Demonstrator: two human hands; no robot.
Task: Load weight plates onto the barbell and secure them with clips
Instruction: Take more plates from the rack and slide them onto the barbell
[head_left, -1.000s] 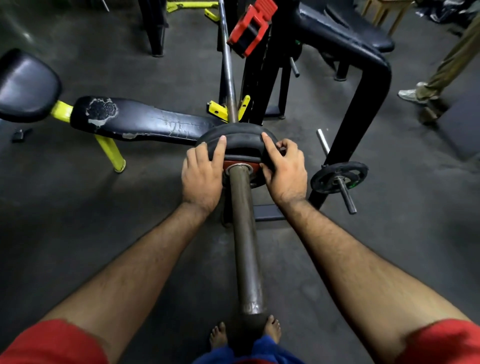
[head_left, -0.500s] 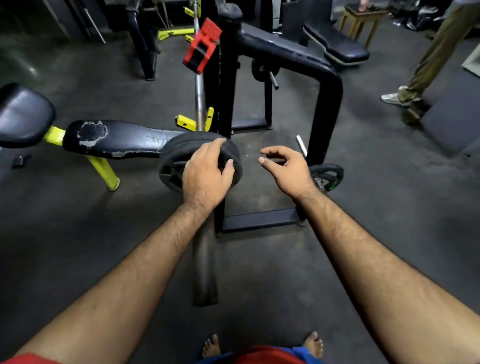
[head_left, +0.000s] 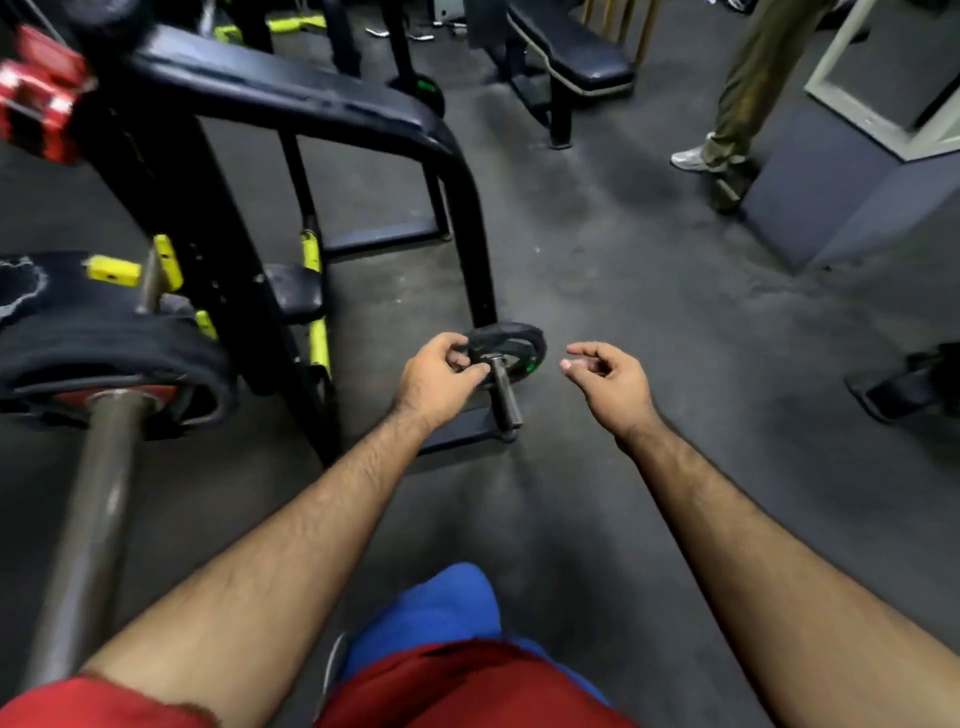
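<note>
The barbell sleeve (head_left: 98, 499) runs up the left side, with a large black plate (head_left: 104, 348) and a red one behind it loaded on it. A small black plate (head_left: 514, 345) with green marks sits on a storage peg (head_left: 505, 392) of the black rack, low at centre. My left hand (head_left: 439, 379) grips that small plate's left edge, thumb in front and fingers on the rim. My right hand (head_left: 608, 376) hovers just right of the plate, fingers loosely curled and holding nothing. A red clip (head_left: 39, 111) shows blurred at the upper left.
The black rack frame (head_left: 457, 176) arches over the peg. A torn black bench (head_left: 21, 283) with yellow fittings lies far left. Another bench (head_left: 576, 57) stands at the back. A person's leg and shoe (head_left: 722, 150) are at the upper right beside a grey box (head_left: 852, 192).
My view swung right, away from the loaded barbell end. Both hands left the large plate; the left hand has taken the small plate on the peg, the right hand came beside it.
</note>
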